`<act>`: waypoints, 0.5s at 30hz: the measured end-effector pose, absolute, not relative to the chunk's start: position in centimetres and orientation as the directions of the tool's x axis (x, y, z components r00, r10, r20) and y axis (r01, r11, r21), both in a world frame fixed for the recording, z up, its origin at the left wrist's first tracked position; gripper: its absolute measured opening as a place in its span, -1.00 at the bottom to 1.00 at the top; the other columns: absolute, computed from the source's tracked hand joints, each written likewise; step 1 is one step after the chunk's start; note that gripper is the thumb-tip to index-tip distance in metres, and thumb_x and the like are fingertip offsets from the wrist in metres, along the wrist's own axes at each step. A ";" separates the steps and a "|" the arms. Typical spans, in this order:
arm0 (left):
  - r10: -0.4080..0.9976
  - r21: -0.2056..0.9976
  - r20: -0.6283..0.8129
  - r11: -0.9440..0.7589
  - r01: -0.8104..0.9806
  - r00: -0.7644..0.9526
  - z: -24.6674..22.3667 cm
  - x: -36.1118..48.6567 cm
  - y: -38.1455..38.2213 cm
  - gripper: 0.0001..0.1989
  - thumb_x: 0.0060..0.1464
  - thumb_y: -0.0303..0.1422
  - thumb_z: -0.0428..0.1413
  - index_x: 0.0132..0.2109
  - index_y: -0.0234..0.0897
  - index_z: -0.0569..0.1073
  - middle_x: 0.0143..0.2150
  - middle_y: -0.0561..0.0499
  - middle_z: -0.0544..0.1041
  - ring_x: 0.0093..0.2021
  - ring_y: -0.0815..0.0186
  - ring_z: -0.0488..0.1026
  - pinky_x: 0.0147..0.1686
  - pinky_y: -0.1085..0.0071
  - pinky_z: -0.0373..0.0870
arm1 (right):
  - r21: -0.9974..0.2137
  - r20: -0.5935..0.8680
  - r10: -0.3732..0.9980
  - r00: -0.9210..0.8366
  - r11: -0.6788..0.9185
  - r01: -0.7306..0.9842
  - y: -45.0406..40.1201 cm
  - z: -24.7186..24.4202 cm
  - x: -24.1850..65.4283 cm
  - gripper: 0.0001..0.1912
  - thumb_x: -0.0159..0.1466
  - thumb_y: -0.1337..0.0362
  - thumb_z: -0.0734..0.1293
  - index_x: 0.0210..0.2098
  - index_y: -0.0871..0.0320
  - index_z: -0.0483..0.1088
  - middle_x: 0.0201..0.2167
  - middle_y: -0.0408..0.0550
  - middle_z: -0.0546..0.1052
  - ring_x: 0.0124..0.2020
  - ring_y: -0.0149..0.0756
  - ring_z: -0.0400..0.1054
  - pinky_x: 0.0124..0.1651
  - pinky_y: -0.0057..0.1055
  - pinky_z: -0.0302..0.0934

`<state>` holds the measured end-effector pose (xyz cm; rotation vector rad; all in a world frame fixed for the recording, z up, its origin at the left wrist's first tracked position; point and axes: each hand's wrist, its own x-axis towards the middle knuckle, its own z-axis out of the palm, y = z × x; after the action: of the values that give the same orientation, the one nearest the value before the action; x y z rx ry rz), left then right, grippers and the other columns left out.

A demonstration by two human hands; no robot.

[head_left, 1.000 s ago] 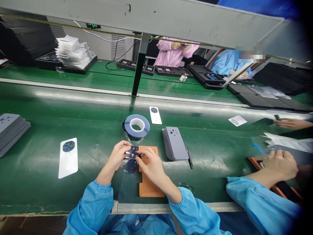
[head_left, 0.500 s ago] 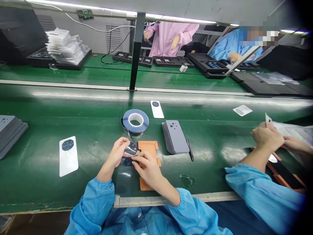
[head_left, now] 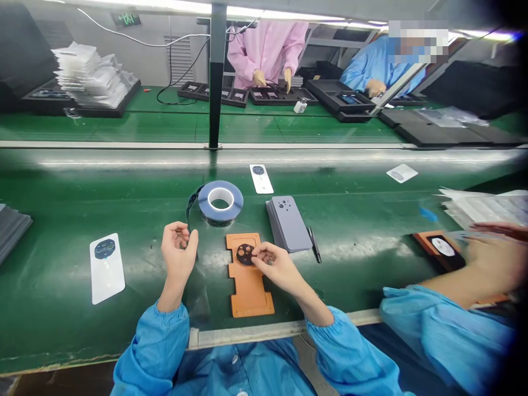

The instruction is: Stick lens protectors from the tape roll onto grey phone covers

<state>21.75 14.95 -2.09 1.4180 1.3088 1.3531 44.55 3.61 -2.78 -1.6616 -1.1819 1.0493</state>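
Note:
Between finger and thumb, my right hand (head_left: 274, 264) pinches a round black piece with holes (head_left: 245, 254) over the upper part of an orange fixture plate (head_left: 248, 283). My left hand (head_left: 180, 247) is raised to the left of the plate, fingers curled and thumb apart, beside the loose dark strip (head_left: 190, 209) that trails from a blue tape roll (head_left: 220, 202). No object shows within the left fingers. Grey phone-shaped plates (head_left: 291, 223) are stacked right of the roll, with black tweezers (head_left: 314, 245) alongside.
White cards with dark camera-shaped pieces lie at left (head_left: 107, 269) and behind the roll (head_left: 261, 179). A co-worker's hands and blue sleeves (head_left: 437, 313) reach in at right over another orange fixture (head_left: 429, 240). Grey plates (head_left: 12, 228) are stacked far left.
My hands have moved apart. The left went up and left off the black piece and film; the right holds the piece over the plate. The tape's loose end now hangs left of the roll.

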 end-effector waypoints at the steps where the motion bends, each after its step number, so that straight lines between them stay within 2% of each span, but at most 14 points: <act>1: 0.975 0.963 0.221 -0.214 0.163 -0.025 -2.0 21.9 14.5 -0.82 0.10 -0.30 0.20 -0.17 -0.21 0.39 -0.32 0.06 0.40 -0.37 0.37 0.39 -0.35 0.46 0.34 | -0.926 -0.166 0.965 0.202 -0.223 0.305 3.9 -3.0 44.8 -0.87 0.19 0.25 0.38 -0.27 0.15 0.46 -0.48 -0.18 0.47 -0.49 -0.38 0.30 -0.40 -0.41 0.21; 4: 0.945 0.954 0.169 -0.228 0.195 0.281 -2.1 22.6 13.4 -0.88 0.17 -0.28 0.15 -0.23 -0.23 0.44 -0.35 0.03 0.49 -0.39 0.35 0.44 -0.36 0.43 0.37 | -0.909 -0.142 0.975 0.172 -0.198 0.368 4.5 -3.7 45.2 -0.82 0.18 0.29 0.36 -0.20 0.14 0.45 -0.42 -0.17 0.48 -0.44 -0.36 0.33 -0.35 -0.40 0.26; 7: 0.867 0.925 -0.017 -0.176 0.337 0.499 -2.7 23.6 13.1 -0.86 0.17 -0.27 0.14 -0.20 -0.23 0.48 -0.34 0.02 0.55 -0.38 0.32 0.48 -0.39 0.43 0.37 | -0.888 -0.122 0.977 0.174 -0.185 0.421 5.0 -4.0 45.6 -0.78 0.16 0.32 0.36 -0.16 0.14 0.45 -0.37 -0.13 0.51 -0.40 -0.34 0.38 -0.31 -0.37 0.30; 10: 0.810 0.882 -0.147 -0.152 0.447 0.567 -3.5 24.5 13.0 -0.85 0.17 -0.26 0.12 -0.22 -0.23 0.49 -0.36 0.02 0.57 -0.37 0.31 0.51 -0.34 0.42 0.38 | -0.872 -0.128 0.978 0.163 -0.189 0.451 5.4 -4.1 45.8 -0.74 0.16 0.34 0.36 -0.13 0.16 0.44 -0.38 -0.14 0.49 -0.40 -0.33 0.38 -0.30 -0.36 0.31; 15: 0.831 0.868 -0.225 -0.067 0.493 0.508 -4.3 25.6 12.6 -0.85 0.16 -0.26 0.10 -0.33 -0.23 0.41 -0.44 0.07 0.54 -0.47 0.35 0.46 -0.41 0.44 0.31 | -0.868 -0.119 0.978 0.173 -0.187 0.460 5.7 -4.0 45.8 -0.76 0.16 0.35 0.36 -0.15 0.15 0.44 -0.38 -0.14 0.48 -0.42 -0.35 0.37 -0.32 -0.37 0.31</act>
<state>25.63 12.58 -4.26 1.7183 1.1275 0.4101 45.83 5.66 -3.97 -1.7535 -1.3688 0.9419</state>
